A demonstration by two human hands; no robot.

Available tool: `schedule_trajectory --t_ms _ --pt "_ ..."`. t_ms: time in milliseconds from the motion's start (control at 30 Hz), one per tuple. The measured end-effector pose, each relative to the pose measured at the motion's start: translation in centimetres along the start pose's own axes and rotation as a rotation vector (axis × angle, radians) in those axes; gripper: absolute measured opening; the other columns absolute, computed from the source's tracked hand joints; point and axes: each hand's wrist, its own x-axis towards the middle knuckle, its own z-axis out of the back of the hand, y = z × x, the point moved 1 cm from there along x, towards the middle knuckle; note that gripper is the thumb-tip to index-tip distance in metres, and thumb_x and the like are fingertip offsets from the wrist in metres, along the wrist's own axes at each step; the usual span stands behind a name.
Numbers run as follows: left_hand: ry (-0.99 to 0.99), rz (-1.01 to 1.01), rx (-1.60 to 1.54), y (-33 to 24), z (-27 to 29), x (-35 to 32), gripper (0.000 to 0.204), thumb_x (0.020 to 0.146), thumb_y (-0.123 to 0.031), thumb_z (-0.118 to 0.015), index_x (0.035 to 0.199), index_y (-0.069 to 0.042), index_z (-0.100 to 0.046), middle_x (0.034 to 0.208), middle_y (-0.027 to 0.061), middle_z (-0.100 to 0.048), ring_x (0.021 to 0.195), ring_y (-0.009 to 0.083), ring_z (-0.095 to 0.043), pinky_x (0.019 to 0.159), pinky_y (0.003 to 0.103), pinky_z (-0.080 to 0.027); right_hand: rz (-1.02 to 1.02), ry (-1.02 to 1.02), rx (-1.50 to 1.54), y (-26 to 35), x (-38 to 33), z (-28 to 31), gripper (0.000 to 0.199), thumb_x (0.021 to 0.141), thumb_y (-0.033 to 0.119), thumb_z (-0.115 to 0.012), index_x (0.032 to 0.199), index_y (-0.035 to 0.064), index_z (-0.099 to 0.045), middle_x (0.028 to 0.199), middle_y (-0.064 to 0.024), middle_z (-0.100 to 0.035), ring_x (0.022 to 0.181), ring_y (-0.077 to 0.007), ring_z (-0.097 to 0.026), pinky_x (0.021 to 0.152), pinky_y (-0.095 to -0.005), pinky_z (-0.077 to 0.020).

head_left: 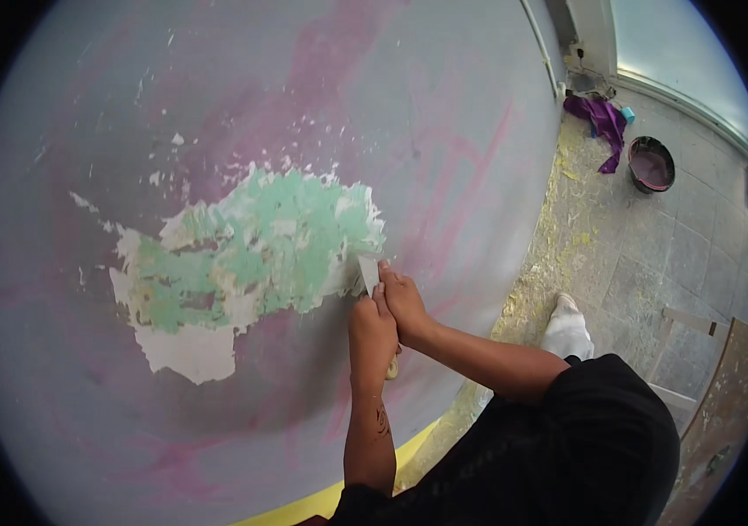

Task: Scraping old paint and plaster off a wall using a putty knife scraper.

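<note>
Both of my hands are wrapped round a putty knife, its pale flat blade [368, 271] set against the wall at the right edge of a scraped patch. My left hand [372, 333] grips low, and the yellowish handle end shows below it. My right hand [405, 307] closes on the tool beside and slightly above the left, one finger lying along the blade. The patch [282, 232] shows light green and white layers with ragged edges. Around it the wall [304, 386] is grey with pink and purple smears. My fingers hide most of the handle.
Yellowish paint flakes [558, 245] litter the tiled floor along the wall's base. A black bucket [652, 165] stands farther off near a purple cloth [600, 123]. A paint-spattered board [720, 421] on a pale frame is at right, and a white-covered foot [568, 329] is below my right arm.
</note>
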Motion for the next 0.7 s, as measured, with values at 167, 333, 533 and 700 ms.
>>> schedule_trajectory --t_ms 167,333,533,700 --pt "0.107 0.111 -0.067 0.1 0.4 1.1 0.055 0.109 -0.034 -0.040 0.084 0.011 -0.060 0.058 0.0234 -0.059 0.047 0.0342 -0.063 0.045 0.045 -0.048 -0.041 -0.030 0.010 -0.6 1.2 -0.2 0.050 0.108 0.044 -0.046 0.086 0.0029 -0.063 0.070 -0.0003 -0.055 0.060 -0.0113 -0.049 0.056 -0.0330 -0.0435" --pt "0.014 -0.038 -0.034 0.6 0.5 1.6 0.056 0.109 -0.034 -0.041 0.084 0.012 -0.061 0.058 0.0236 -0.058 0.046 0.0334 -0.063 0.046 0.044 -0.047 0.177 -0.024 -0.208 0.5 0.9 -0.4 0.062 0.108 0.048 -0.040 0.081 -0.0023 -0.063 0.070 -0.0132 -0.063 0.061 -0.0219 -0.057 0.065 -0.0415 -0.0489" --pt "-0.021 0.003 -0.013 -0.6 0.0 1.3 0.057 0.109 -0.034 -0.041 0.083 0.013 -0.061 0.058 0.0252 -0.058 0.049 0.0358 -0.063 0.051 0.046 -0.047 0.080 -0.058 -0.176 0.6 1.7 0.2 0.064 0.108 0.049 -0.039 0.087 -0.0054 -0.064 0.073 -0.0159 -0.065 0.066 -0.0234 -0.059 0.069 -0.0411 -0.0490" --pt "0.048 -0.024 -0.081 -0.1 -0.3 0.8 0.058 0.110 -0.035 -0.040 0.080 0.012 -0.058 0.055 0.0224 -0.057 0.044 0.0332 -0.061 0.046 0.044 -0.046 0.022 -0.043 -0.108 1.8 -0.3 0.4 0.061 0.108 0.050 -0.040 0.086 -0.0016 -0.063 0.074 -0.0089 -0.061 0.071 -0.0158 -0.056 0.068 -0.0352 -0.0487"
